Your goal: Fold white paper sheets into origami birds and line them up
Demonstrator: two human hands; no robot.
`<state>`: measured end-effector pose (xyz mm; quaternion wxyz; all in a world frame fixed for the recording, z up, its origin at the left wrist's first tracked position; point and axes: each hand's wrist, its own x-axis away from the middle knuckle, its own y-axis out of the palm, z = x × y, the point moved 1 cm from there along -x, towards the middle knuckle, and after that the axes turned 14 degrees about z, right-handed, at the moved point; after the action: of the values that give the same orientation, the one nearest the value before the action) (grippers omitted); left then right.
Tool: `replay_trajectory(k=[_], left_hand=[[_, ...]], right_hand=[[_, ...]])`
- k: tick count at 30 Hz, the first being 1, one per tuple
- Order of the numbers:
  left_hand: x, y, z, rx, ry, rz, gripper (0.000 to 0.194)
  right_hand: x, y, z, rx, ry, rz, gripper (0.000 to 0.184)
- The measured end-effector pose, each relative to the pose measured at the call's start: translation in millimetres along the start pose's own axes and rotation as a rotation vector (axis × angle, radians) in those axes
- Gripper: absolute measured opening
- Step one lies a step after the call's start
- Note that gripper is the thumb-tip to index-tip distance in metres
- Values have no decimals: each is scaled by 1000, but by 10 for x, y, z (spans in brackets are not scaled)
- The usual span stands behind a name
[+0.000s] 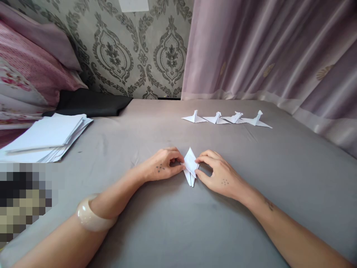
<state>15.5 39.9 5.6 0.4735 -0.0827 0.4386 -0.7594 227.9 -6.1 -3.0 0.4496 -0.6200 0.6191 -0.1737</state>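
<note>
A small piece of folded white paper (190, 163) is held between my two hands, just above or on the grey cloth surface. Its top comes to a point, and two narrow legs hang at the bottom, side by side. My left hand (164, 163) pinches its left corner between thumb and fingers. On the opposite corner, my right hand (219, 173) grips it with thumb and fingertips. Farther back stand several folded paper birds (218, 118) in a row, their wings spread flat and touching or overlapping.
A stack of white paper sheets (47, 136) lies at the left, in front of a folded black cloth (92, 102). A purple curtain (251, 48) hangs along the right and back, beside a patterned wall (139, 48). Pink floral fabric (30, 70) bunches at the far left.
</note>
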Motion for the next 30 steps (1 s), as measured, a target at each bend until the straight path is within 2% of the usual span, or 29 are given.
replay_trajectory(k=[4,11,13,23,30], left_hand=[[18,31,-7,-29,53,29,16],[41,67,-14,-67,138,86,17],[40,76,-24,-75,150,92,17],[20,93,-12,-67,43,92,13],[3,82,5,-38,-55,77,13]], right_hand=[[-9,19,17,-29,-2,47,15],[-13,21,15,-19,-26,43,33],[-9,20,3,-6,-30,57,32],[-15,57,-14,14,-14,101,10],[-61,84,37,-44,49,76,14]])
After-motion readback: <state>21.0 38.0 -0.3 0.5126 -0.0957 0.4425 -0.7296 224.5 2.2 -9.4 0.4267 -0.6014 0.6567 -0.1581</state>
